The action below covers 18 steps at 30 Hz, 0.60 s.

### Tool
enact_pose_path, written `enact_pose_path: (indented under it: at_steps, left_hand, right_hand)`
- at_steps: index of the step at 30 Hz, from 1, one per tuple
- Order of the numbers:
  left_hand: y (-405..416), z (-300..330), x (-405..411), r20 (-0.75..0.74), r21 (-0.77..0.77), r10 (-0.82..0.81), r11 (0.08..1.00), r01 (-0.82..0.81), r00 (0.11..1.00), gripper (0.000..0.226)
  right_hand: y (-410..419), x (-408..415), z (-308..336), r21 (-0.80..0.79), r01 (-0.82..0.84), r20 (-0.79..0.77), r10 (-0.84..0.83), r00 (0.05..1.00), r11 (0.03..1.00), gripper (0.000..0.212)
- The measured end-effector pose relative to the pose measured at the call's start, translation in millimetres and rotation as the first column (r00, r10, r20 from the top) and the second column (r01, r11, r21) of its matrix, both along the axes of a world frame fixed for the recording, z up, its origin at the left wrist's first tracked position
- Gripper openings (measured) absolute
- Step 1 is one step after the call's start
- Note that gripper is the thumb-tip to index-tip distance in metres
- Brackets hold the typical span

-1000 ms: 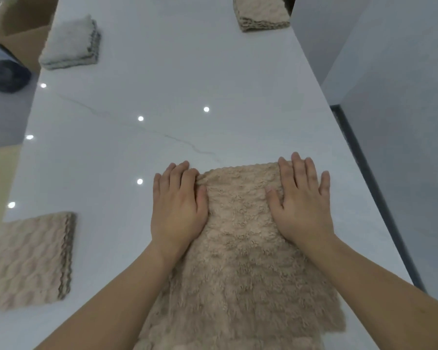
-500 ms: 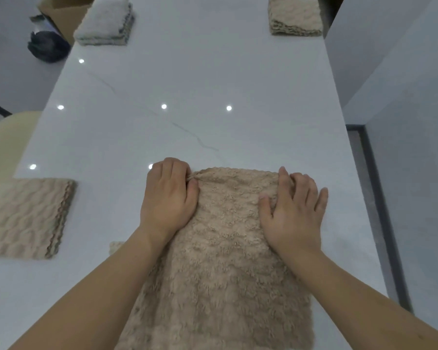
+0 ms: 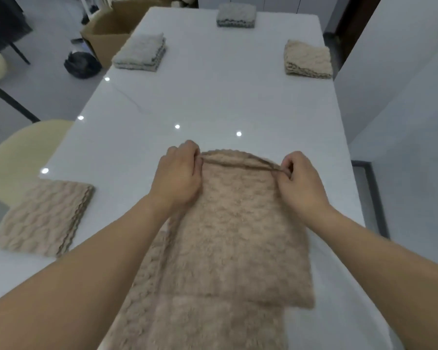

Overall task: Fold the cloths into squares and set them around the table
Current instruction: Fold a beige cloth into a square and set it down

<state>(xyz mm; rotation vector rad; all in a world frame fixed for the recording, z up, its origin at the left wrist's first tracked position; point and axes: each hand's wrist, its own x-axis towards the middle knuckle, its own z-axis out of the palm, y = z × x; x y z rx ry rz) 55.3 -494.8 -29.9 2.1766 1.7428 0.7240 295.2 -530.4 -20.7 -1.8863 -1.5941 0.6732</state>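
Observation:
A fluffy beige cloth [image 3: 235,238] lies lengthwise on the white table [image 3: 213,97] in front of me, partly folded over itself. My left hand [image 3: 178,175] pinches its far left corner and my right hand [image 3: 299,180] pinches its far right corner, with the top edge lifted and stretched between them. Folded squares sit around the table: a beige one [image 3: 41,218] at the near left, a grey-white one [image 3: 140,52] at the far left, a grey one [image 3: 235,15] at the far end, a beige one [image 3: 307,59] at the far right.
A cream chair [image 3: 23,157] stands at the table's left side. Beyond the far left corner are a cardboard box [image 3: 106,34] and a black bag [image 3: 81,64] on the floor. A white wall [image 3: 402,97] runs close along the right edge.
Both hands lay flat pressing the cloth's far end; now their fingers have curled and pinch the far corners, lifting the top edge. My view has tilted up, showing more of the table.

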Motion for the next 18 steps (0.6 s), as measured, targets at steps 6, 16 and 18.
enact_pose_path:
  at_steps: [6, 16, 18]
  left_hand:
    - [42, 111, 15, 0.237, 0.428, 0.043, 0.892, -0.144, 0.971, 0.016]
    - [-35, 36, 36, -0.115, 0.277, -0.067, 0.956, 0.097, 0.991, 0.016]
    - [-64, -7, 53, -0.16, 0.082, -0.054, 0.994, 0.068, 0.986, 0.017]
  right_hand:
    - [58, 2, 115, 0.378, 0.016, -0.032, -0.004, 0.999, 0.926, 0.022]
    - [35, 71, 53, 0.214, -0.393, 0.345, 0.307, 0.887, 0.894, 0.023]
    - [34, 90, 23, 0.001, -0.519, 0.485, 0.453, 0.748, 0.855, 0.018]
